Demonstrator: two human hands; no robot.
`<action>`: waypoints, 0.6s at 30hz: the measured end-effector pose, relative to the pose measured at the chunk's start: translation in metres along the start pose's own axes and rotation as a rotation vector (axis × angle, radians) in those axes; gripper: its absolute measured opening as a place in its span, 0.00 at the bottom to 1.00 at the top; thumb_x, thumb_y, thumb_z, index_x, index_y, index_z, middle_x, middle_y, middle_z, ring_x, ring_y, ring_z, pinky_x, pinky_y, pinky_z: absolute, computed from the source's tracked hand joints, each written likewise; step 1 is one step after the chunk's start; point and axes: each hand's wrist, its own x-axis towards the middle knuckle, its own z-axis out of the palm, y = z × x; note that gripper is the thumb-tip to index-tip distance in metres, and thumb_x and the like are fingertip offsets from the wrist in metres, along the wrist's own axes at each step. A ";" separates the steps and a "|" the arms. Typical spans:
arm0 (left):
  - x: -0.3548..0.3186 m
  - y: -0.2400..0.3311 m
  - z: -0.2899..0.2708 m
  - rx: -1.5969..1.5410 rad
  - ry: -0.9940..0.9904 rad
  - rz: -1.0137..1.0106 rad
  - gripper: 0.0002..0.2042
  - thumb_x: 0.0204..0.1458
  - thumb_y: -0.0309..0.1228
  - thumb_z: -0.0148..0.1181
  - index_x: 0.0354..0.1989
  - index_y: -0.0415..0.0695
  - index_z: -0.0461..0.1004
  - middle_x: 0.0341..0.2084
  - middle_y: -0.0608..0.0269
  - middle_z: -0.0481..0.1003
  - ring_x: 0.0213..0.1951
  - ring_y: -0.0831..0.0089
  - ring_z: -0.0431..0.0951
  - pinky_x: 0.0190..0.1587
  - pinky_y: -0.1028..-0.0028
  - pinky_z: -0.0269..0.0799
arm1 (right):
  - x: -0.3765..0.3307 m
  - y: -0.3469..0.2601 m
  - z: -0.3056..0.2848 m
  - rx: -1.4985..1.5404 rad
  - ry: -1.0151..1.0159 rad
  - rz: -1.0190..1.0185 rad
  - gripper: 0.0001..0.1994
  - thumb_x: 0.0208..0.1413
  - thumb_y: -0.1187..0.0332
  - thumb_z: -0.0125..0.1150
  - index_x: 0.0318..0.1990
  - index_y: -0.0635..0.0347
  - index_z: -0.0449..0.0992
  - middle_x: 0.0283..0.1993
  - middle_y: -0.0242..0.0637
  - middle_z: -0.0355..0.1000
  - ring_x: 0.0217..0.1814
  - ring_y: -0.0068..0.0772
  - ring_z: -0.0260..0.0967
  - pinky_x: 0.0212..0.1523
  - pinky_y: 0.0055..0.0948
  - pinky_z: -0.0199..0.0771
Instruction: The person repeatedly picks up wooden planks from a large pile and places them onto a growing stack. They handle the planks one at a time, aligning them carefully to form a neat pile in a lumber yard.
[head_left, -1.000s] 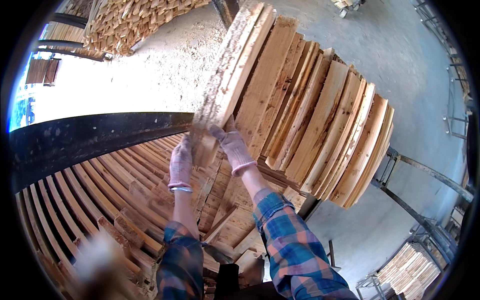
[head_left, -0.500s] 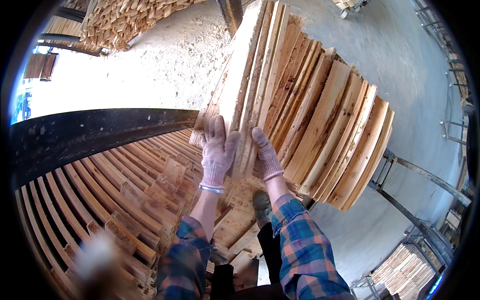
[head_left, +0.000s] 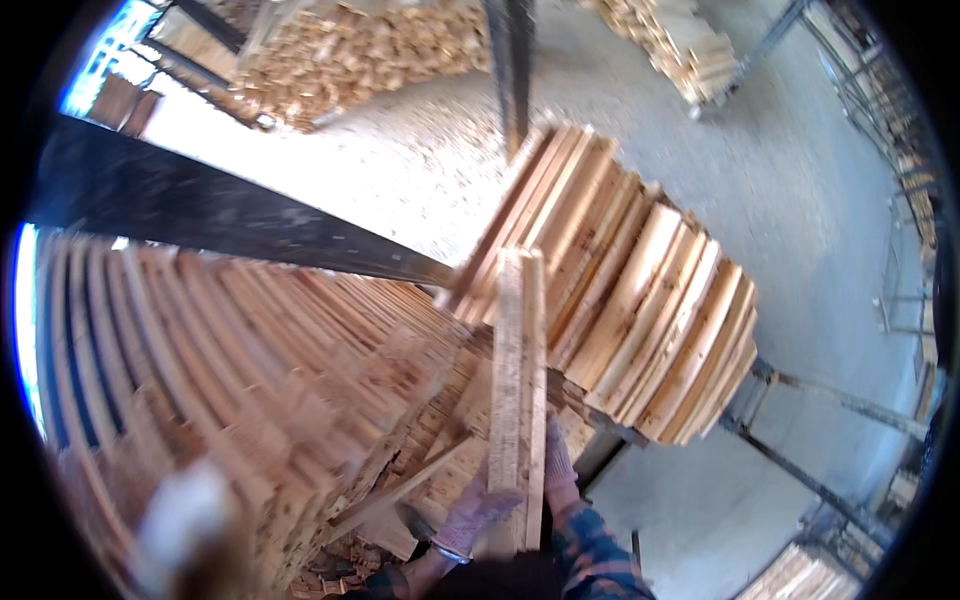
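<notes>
Both gloved hands are gripping a bundle of slats (head_left: 520, 380), pale rough-sawn wood with a grainy face, standing nearly upright in the lower middle of the view. The left hand (head_left: 470, 512) is clamping its left edge, the right hand (head_left: 560, 475) its right edge. The bundle is rising just in front of a stack (head_left: 640, 290) of similar boards on the right, its top overlapping the stack's near edge. A rack (head_left: 230, 350) of slats is crowding the left side under a dark beam (head_left: 220, 215). Open concrete floor (head_left: 800, 200) is lying beyond the stack.
</notes>
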 end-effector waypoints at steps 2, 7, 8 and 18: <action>-0.016 -0.001 -0.005 -0.118 -0.070 0.022 0.47 0.46 0.42 0.69 0.69 0.38 0.45 0.55 0.55 0.67 0.54 0.72 0.69 0.57 0.73 0.66 | -0.031 0.013 0.016 0.196 -0.115 0.099 0.34 0.53 0.43 0.60 0.56 0.65 0.68 0.48 0.43 0.73 0.47 0.37 0.73 0.51 0.37 0.76; -0.116 -0.030 0.000 -0.129 -0.232 0.410 0.50 0.44 0.37 0.72 0.71 0.42 0.40 0.61 0.51 0.60 0.56 0.69 0.66 0.56 0.71 0.65 | -0.156 0.045 0.095 -0.250 -0.025 -0.240 0.31 0.57 0.47 0.55 0.57 0.65 0.66 0.49 0.44 0.72 0.48 0.37 0.72 0.50 0.36 0.75; -0.143 -0.011 -0.002 -0.052 -0.271 0.496 0.51 0.45 0.41 0.70 0.71 0.43 0.39 0.62 0.49 0.59 0.57 0.65 0.65 0.58 0.69 0.63 | -0.181 0.053 0.114 -0.334 -0.052 -0.313 0.30 0.58 0.47 0.54 0.57 0.65 0.66 0.49 0.43 0.72 0.48 0.37 0.72 0.50 0.36 0.75; -0.495 0.107 -0.108 0.336 0.228 0.928 0.46 0.47 0.39 0.66 0.71 0.48 0.42 0.57 0.45 0.66 0.58 0.63 0.67 0.58 0.70 0.64 | -0.408 0.215 0.321 -1.120 -0.809 -0.838 0.24 0.64 0.54 0.46 0.58 0.65 0.63 0.48 0.40 0.70 0.49 0.32 0.69 0.50 0.32 0.73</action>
